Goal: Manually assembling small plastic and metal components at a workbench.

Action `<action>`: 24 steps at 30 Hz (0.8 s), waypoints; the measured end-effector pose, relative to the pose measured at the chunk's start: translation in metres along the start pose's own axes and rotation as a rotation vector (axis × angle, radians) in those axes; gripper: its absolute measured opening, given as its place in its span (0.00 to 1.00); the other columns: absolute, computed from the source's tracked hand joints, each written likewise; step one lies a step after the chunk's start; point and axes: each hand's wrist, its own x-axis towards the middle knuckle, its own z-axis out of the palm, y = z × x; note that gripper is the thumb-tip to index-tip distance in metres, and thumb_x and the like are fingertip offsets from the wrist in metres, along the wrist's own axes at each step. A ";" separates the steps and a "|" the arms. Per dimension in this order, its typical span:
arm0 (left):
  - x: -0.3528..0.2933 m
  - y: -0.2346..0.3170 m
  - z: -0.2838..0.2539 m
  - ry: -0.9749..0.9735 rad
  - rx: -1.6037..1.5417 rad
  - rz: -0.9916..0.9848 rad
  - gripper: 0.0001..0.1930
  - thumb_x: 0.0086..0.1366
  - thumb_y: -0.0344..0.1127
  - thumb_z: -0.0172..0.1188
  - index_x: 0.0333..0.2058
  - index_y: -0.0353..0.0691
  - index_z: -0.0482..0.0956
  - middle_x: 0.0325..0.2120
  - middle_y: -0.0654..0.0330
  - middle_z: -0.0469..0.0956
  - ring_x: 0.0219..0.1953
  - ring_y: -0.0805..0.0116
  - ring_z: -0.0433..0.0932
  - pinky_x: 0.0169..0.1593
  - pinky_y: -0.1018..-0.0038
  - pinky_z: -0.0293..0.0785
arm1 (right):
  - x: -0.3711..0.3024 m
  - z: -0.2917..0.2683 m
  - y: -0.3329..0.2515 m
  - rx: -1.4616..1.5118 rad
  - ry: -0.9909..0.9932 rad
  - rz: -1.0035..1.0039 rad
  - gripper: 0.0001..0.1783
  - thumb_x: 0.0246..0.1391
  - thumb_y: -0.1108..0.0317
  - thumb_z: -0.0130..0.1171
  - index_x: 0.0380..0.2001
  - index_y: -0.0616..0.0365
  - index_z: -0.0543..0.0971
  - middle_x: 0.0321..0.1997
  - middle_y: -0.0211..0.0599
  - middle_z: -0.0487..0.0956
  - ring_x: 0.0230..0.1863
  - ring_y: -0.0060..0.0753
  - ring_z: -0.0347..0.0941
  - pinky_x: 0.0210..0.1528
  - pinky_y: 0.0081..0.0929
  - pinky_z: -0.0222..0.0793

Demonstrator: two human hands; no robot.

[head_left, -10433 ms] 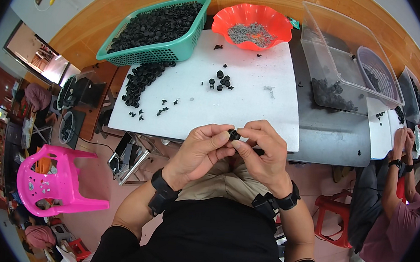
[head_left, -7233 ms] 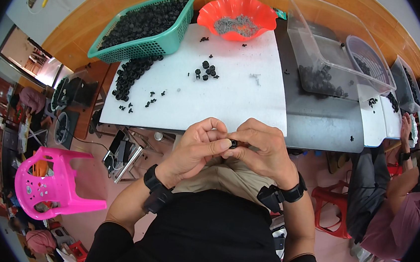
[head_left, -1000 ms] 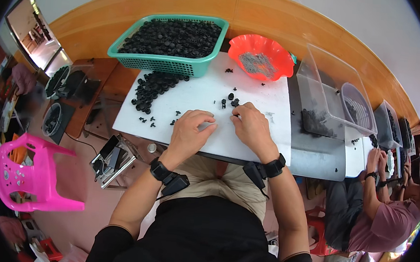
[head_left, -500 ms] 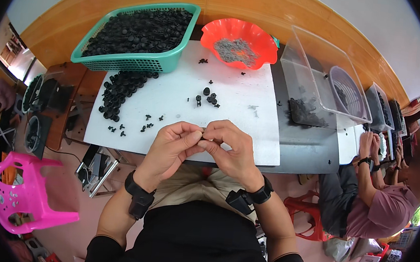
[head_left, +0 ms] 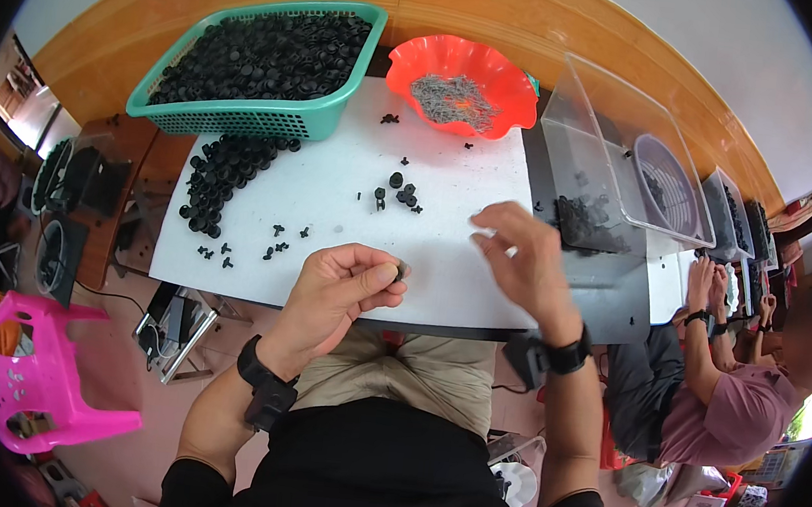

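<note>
Between thumb and fingers, my left hand (head_left: pixel 350 287) pinches a small black plastic part (head_left: pixel 401 270) above the front of the white work surface (head_left: pixel 334 189). Most of that part is covered by my fingertips. To the right, my right hand (head_left: pixel 526 259) is raised over the surface with its fingers apart and nothing visible in them. Beyond my hands lies a small cluster of black parts (head_left: pixel 406 194). Several tiny black T-shaped pieces (head_left: pixel 276 245) are scattered at the left. A pile of round black caps (head_left: pixel 224 180) spreads below the green basket.
At the back left stands a green basket (head_left: pixel 243 123) full of black caps. Beside it sits a red wavy-rimmed bowl (head_left: pixel 414 47) of thin grey metal pins. A clear plastic bin (head_left: pixel 588 105) is at the right. A co-worker (head_left: pixel 730 407) sits farther right; a pink stool (head_left: pixel 29 365) stands left.
My right hand has left my left hand and moved right and up, its fingers spreading. My left hand still pinches the small black part in nearly the same place.
</note>
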 end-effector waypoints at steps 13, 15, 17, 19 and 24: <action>0.001 -0.006 0.005 -0.006 0.051 0.001 0.08 0.66 0.24 0.63 0.43 0.34 0.83 0.42 0.54 0.84 0.41 0.69 0.84 0.48 0.73 0.84 | 0.038 -0.017 0.035 -0.621 -0.276 -0.126 0.10 0.45 0.79 0.55 0.33 0.62 0.80 0.32 0.48 0.82 0.38 0.53 0.79 0.39 0.45 0.74; 0.000 -0.006 0.007 0.000 0.043 0.008 0.08 0.66 0.26 0.64 0.44 0.32 0.83 0.39 0.55 0.84 0.40 0.71 0.84 0.48 0.74 0.83 | 0.041 -0.015 0.039 -0.661 -0.320 -0.173 0.05 0.43 0.80 0.54 0.27 0.63 0.77 0.29 0.49 0.80 0.36 0.55 0.78 0.38 0.47 0.74; -0.001 -0.006 0.007 0.004 0.048 0.012 0.08 0.66 0.26 0.64 0.44 0.32 0.82 0.39 0.55 0.84 0.40 0.71 0.84 0.48 0.74 0.83 | 0.044 -0.014 0.038 -0.670 -0.337 -0.183 0.04 0.43 0.80 0.54 0.26 0.63 0.76 0.29 0.49 0.80 0.36 0.56 0.77 0.38 0.47 0.73; -0.001 -0.006 0.007 0.007 0.052 0.017 0.08 0.66 0.26 0.64 0.44 0.32 0.82 0.39 0.56 0.84 0.39 0.71 0.84 0.48 0.74 0.83 | 0.046 -0.014 0.038 -0.680 -0.353 -0.193 0.03 0.42 0.80 0.54 0.24 0.63 0.75 0.28 0.49 0.80 0.36 0.57 0.77 0.38 0.48 0.73; -0.001 -0.008 0.001 -0.016 0.039 0.023 0.08 0.67 0.25 0.63 0.44 0.35 0.82 0.42 0.55 0.83 0.42 0.70 0.84 0.49 0.74 0.82 | 0.040 -0.017 0.037 -0.560 -0.256 -0.061 0.10 0.45 0.78 0.55 0.33 0.63 0.82 0.32 0.49 0.81 0.36 0.57 0.78 0.39 0.44 0.75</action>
